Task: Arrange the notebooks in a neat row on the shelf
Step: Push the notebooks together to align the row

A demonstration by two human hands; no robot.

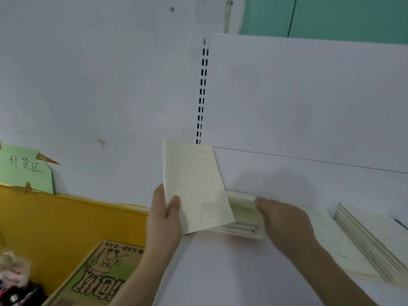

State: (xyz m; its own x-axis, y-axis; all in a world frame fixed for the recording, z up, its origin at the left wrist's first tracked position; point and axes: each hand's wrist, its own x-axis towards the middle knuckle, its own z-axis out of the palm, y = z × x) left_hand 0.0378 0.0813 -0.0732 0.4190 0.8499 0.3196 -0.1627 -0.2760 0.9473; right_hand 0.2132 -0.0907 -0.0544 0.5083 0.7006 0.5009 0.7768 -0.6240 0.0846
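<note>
Two hands work: left hand pinches a notebook upright; right hand, fingers straight, presses a stack at the shelf back.

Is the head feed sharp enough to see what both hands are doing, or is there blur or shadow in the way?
Head view: left hand and its notebook fairly sharp; right hand motion-blurred at the stack; soft shadow on the shelf back panel; straight edges bow from the wide lens.
</note>
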